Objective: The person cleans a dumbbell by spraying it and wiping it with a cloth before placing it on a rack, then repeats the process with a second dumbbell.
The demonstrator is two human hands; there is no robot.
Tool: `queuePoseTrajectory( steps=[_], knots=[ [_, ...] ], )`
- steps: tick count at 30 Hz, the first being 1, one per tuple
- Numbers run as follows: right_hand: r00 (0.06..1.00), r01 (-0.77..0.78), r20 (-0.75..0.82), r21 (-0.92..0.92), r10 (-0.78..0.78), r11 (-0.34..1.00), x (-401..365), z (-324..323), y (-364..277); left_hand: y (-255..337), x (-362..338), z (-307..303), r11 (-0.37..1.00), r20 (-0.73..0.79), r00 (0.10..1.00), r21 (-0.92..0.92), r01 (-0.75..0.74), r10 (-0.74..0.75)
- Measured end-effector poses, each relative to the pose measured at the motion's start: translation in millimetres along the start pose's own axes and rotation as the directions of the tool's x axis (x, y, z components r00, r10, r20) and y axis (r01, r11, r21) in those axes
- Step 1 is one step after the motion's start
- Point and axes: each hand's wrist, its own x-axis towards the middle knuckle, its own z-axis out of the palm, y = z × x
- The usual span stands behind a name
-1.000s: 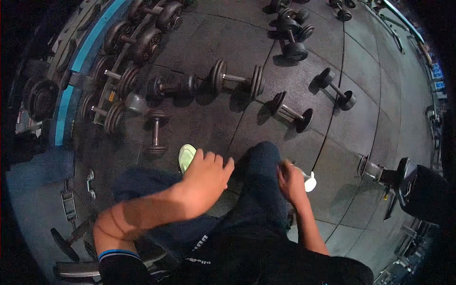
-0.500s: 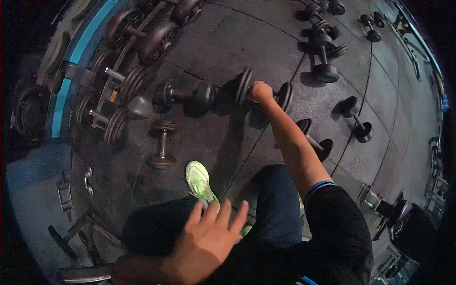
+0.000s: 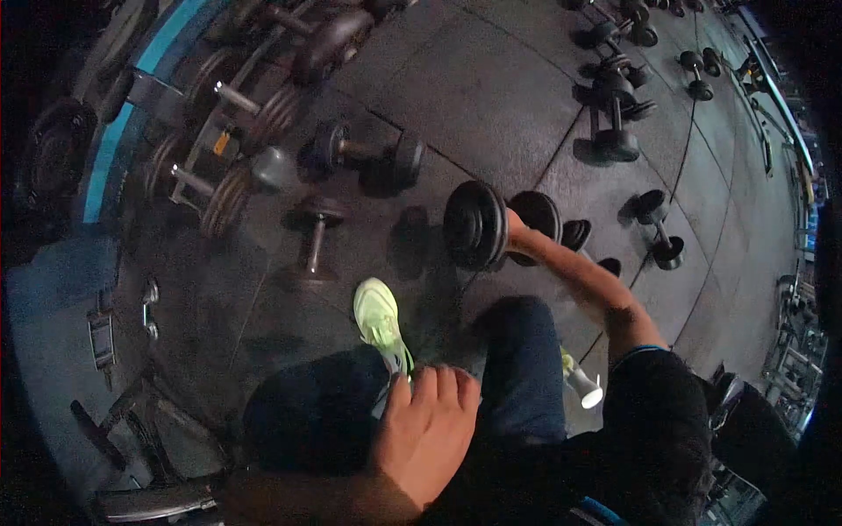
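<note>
My right hand [image 3: 517,231] is wrapped round the handle of a dark plate dumbbell [image 3: 474,225], which is held off the floor, one end turned toward me. The arm reaches forward and part of the grip is hidden behind the dumbbell's plates. Closer to my body, my left hand [image 3: 428,431] shows its back, its fingers curled and pressed together with nothing visible in them. Beyond it is my light green shoe [image 3: 377,316] on the floor. A smaller dumbbell [image 3: 316,241] lies to the left of that shoe.
Another dumbbell [image 3: 373,153] lies farther forward, near a rack with weight plates [image 3: 224,202] on the left. More dumbbells [image 3: 616,123] are lined up at the upper right, and one [image 3: 660,230] lies at the right. Dark mats [image 3: 491,79] cover the floor.
The dumbbell in my right hand has come up and nearer to me, turning its end plate my way. My left hand's spread fingers have curled in as it shifted right.
</note>
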Motion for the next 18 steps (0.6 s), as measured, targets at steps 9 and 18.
queuePoseTrajectory(
  steps=[9, 18],
  knots=[
    [0.978, -0.187, 0.121, 0.166, 0.168, 0.968, -23.3, -56.5, -65.0, 3.8, -7.6, 31.7, 0.995, 0.102, 0.995, 0.101, -0.007, -0.004],
    [0.939, -0.331, -0.022, 0.219, 0.344, 0.918, -36.0, -17.5, -106.6, 26.3, -43.9, 48.9, 0.976, 0.042, 0.993, 0.184, -0.112, 0.106]
  ],
)
